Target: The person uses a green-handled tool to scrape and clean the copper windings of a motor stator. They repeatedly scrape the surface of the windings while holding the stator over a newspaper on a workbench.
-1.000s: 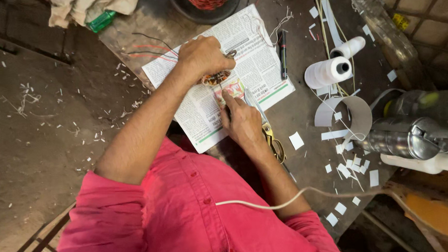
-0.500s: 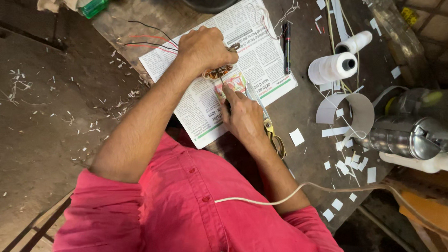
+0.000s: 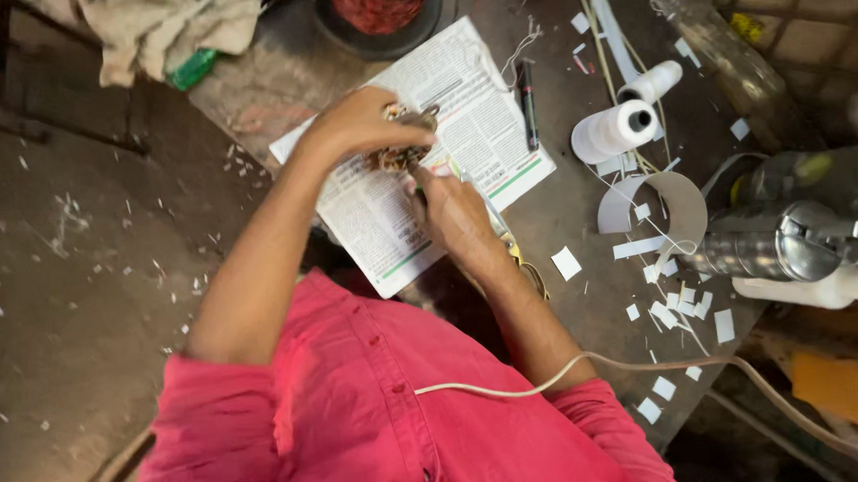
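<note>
Left hand pinches a small coppery wire-wound coil above the spread newspaper sheet; right hand closes beneath. Looks light, stiff, delicate: best gripped by its edges.

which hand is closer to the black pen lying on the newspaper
Right. The right hand lies on the newspaper just below-left of the black pen; the left hand is farther left.

Dark, worn worktable strewn with white paper scraps, beside a dusty grey concrete floor flecked with white bits. Tiled surface at upper right. A crumpled cloth lies at upper left. Soft, even lighting.
</note>
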